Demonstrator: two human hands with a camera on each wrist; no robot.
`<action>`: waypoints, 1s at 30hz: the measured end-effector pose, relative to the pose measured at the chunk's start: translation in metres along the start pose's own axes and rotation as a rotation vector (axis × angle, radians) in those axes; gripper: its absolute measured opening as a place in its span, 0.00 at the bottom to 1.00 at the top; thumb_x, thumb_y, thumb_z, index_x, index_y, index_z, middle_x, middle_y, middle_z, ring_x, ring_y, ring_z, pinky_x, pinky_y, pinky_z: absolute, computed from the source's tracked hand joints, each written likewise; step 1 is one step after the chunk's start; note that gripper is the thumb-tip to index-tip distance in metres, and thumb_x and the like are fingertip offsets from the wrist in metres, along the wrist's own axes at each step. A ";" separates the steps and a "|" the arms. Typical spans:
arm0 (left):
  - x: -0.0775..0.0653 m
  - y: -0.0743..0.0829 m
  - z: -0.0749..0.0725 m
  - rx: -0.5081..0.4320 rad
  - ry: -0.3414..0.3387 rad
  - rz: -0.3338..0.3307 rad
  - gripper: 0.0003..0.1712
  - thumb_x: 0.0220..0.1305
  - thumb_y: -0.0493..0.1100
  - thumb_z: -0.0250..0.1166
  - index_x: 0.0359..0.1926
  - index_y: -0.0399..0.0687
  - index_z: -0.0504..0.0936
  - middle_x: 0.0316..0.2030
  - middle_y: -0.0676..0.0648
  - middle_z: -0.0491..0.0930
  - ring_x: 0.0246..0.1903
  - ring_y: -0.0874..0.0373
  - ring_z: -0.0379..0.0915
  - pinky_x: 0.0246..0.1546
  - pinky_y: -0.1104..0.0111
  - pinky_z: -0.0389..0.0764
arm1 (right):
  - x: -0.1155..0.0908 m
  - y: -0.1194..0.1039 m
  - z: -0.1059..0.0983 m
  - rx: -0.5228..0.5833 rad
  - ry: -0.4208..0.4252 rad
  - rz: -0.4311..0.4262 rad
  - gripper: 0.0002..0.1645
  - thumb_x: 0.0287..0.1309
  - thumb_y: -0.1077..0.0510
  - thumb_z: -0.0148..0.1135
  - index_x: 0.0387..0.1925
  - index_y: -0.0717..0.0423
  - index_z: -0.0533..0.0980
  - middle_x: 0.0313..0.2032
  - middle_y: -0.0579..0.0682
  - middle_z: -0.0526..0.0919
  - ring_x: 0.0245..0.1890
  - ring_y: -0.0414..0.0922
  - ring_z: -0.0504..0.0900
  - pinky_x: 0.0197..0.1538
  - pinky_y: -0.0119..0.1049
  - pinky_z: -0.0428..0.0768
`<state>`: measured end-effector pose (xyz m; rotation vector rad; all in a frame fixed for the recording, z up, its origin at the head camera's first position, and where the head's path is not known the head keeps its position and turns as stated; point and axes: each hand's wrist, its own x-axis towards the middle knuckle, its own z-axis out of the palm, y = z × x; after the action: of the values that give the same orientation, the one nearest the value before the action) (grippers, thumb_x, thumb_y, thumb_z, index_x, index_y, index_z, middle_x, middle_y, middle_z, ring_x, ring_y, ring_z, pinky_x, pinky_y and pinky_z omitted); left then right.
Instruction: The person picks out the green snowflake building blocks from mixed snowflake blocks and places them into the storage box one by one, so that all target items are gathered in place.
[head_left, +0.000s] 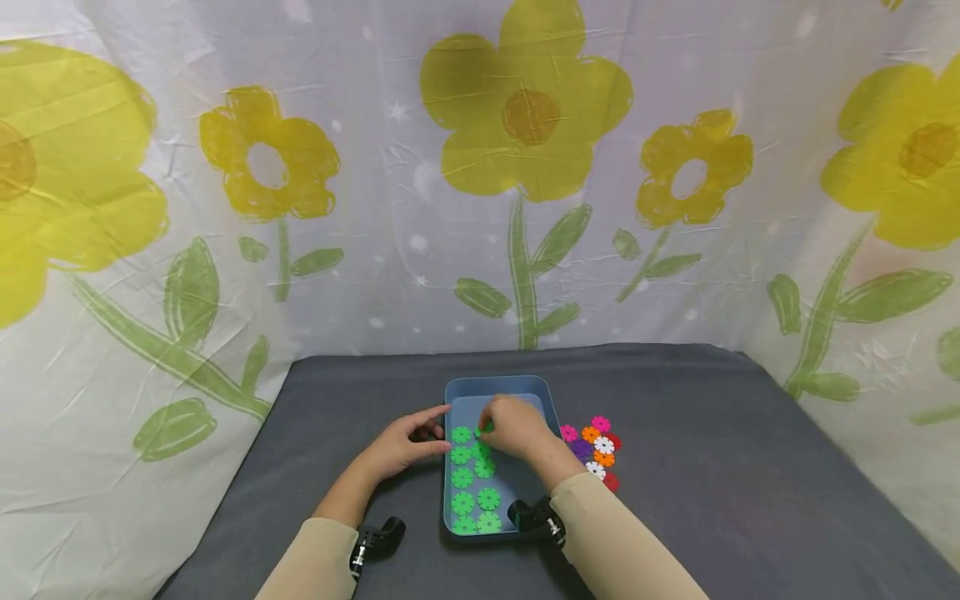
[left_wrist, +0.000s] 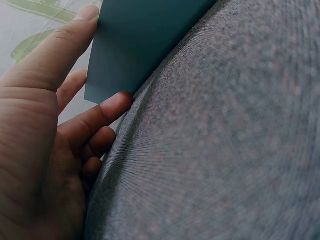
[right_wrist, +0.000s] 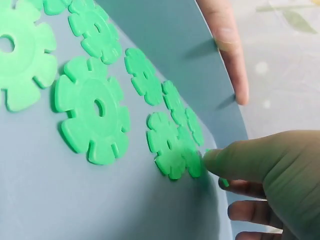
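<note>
A shallow blue-grey tray [head_left: 498,386] lies on the dark cloth, with green notched plastic discs [head_left: 462,477] laid flat in two columns along its left part. My right hand [head_left: 517,425] reaches over the tray and pinches another green notched disc [right_wrist: 224,182] between thumb and fingers, mostly hidden by the hand. This disc is close to the far end of the columns. At the tray's left side, my left hand [head_left: 405,443] touches the wall with thumb and fingertips spread apart. The left wrist view shows the thumb at the tray's edge [left_wrist: 135,50] and the other fingers loosely bent.
To the right of the tray lies a loose cluster of pink, orange, white, purple and red notched discs [head_left: 603,446], partly behind the right forearm. Dark grey cloth [head_left: 720,467] covers the table. A flower-printed curtain [head_left: 375,250] hangs behind and at the sides.
</note>
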<state>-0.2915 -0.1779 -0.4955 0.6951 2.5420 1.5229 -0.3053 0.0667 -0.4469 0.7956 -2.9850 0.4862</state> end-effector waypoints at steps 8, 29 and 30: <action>-0.010 0.033 -0.004 -0.009 -0.012 0.038 0.38 0.68 0.41 0.71 0.72 0.30 0.67 0.47 0.33 0.79 0.42 0.48 0.73 0.45 0.57 0.74 | -0.001 0.005 0.003 0.038 -0.029 -0.067 0.11 0.64 0.65 0.65 0.42 0.54 0.90 0.44 0.49 0.89 0.49 0.50 0.85 0.49 0.45 0.82; -0.001 -0.008 -0.007 0.007 -0.020 0.049 0.38 0.70 0.48 0.69 0.75 0.40 0.67 0.47 0.43 0.80 0.41 0.54 0.74 0.43 0.63 0.76 | -0.014 -0.002 -0.026 0.060 -0.166 -0.077 0.17 0.70 0.62 0.59 0.57 0.58 0.83 0.57 0.56 0.81 0.55 0.53 0.80 0.56 0.50 0.77; -0.001 -0.007 -0.009 0.011 -0.022 0.042 0.39 0.71 0.49 0.69 0.75 0.40 0.67 0.47 0.43 0.80 0.41 0.55 0.73 0.42 0.63 0.76 | -0.015 0.000 -0.030 0.055 -0.162 -0.073 0.17 0.71 0.61 0.59 0.58 0.58 0.82 0.57 0.56 0.81 0.55 0.54 0.80 0.56 0.51 0.77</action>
<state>-0.2955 -0.1879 -0.4969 0.7671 2.5370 1.5069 -0.2940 0.0831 -0.4201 0.9910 -3.0865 0.5270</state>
